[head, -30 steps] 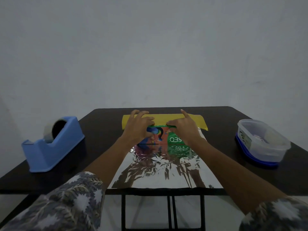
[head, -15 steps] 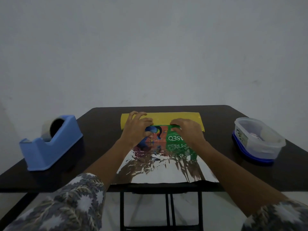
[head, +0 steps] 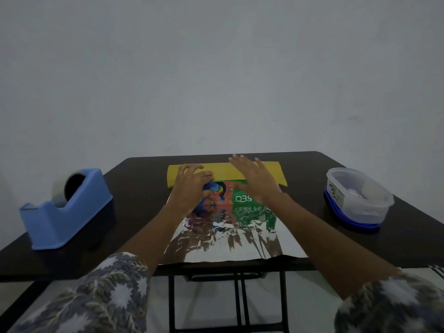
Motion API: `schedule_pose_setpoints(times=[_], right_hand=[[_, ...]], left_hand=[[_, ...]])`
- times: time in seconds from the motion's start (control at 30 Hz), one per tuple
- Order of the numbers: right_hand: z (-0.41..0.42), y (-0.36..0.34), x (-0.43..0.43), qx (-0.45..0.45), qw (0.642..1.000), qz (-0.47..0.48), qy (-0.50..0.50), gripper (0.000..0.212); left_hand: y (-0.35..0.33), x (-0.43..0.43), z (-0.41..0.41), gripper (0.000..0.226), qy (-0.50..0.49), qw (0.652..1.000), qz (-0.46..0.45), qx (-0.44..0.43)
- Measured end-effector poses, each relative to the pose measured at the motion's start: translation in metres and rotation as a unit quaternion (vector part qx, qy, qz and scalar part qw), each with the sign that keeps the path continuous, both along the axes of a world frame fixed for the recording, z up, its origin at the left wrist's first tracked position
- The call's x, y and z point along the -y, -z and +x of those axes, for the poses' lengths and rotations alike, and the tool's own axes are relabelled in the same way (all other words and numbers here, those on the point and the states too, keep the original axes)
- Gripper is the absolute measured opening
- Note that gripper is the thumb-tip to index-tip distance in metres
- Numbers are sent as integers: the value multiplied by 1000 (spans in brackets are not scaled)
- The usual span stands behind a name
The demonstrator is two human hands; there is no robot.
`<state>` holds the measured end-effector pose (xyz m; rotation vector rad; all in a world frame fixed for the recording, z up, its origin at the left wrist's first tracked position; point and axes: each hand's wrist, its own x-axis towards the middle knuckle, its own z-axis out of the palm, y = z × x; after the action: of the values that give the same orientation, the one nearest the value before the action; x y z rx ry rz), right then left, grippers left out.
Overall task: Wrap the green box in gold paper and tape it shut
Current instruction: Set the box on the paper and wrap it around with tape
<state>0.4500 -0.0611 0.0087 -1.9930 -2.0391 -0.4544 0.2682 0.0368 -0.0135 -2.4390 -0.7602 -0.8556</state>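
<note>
Head view: my left hand (head: 192,188) pinches gold paper (head: 219,171) onto green box (head: 240,198), right hand (head: 254,179) flat beside; wrapping barely begun, untaped.

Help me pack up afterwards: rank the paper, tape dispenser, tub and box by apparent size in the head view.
1. The paper, clearly largest.
2. The dispenser.
3. The tub, somewhat smaller.
The box is unranked: the paper covers part of it.

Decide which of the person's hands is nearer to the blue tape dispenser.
Left. The left hand holds the left part of the gold paper, to the right of the blue tape dispenser; the right hand is farther right, at the paper's right half.
</note>
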Motion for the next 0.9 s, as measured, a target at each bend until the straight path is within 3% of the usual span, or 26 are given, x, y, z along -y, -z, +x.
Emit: schedule_pose_setpoints(times=[0.13,0.33,0.47,0.57,0.63,0.73,0.9], right_hand=[[-19,14,-16,29,997,-69,14,62],[-20,22,-20,-1,999,-38,25,54],[-19,23,-20,-7,999,-26,19,53],[-19,23,-21,-14,1000,-19,17,53],[-19,23,-20,-17,1000,-18,18,53],[-19,22,-18,-8,1000,-21,17,55],[-17,18,-20,3,999,-47,11,62]], left_hand=[[2,0,1,47,-7,1000,-6,-12],[14,-12,-35,44,-11,998,-57,17],[10,-22,-69,46,-64,990,-107,68],[-3,-18,-62,53,-34,989,-105,99],[-12,-11,-45,65,-25,990,-131,49],[-18,-4,-26,82,-97,983,-145,-62],[-18,1,-21,69,-164,965,-161,-127]])
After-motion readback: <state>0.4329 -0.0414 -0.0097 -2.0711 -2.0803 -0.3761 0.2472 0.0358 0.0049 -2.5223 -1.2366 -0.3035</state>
